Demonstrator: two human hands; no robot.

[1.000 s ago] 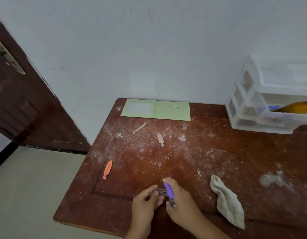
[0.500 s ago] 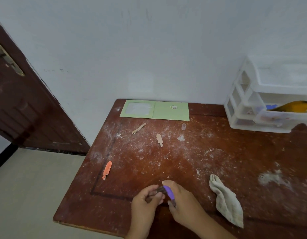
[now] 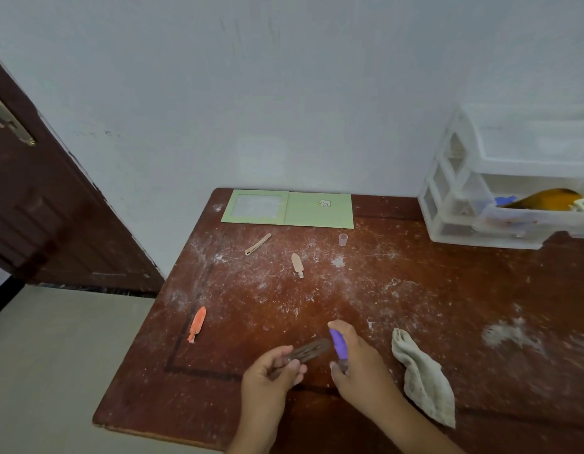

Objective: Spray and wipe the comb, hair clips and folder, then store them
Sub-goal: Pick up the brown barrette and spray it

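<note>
My left hand pinches a dark brown hair clip at its near end, holding it just above the table's front. My right hand grips a small purple spray bottle, its top pointing at the clip's far end. An orange hair clip lies at the left. A beige hair clip and a thin beige clip lie farther back. The green folder lies open against the wall. No comb is seen.
A crumpled cloth lies right of my right hand. A small clear cap stands near the folder. A white plastic drawer unit with one drawer pulled out sits at the back right. The dusty wooden table ends left above the floor; a door stands left.
My left hand has tilted the dark clip up so its far end points toward the bottle. Both hands stay at the table's front.
</note>
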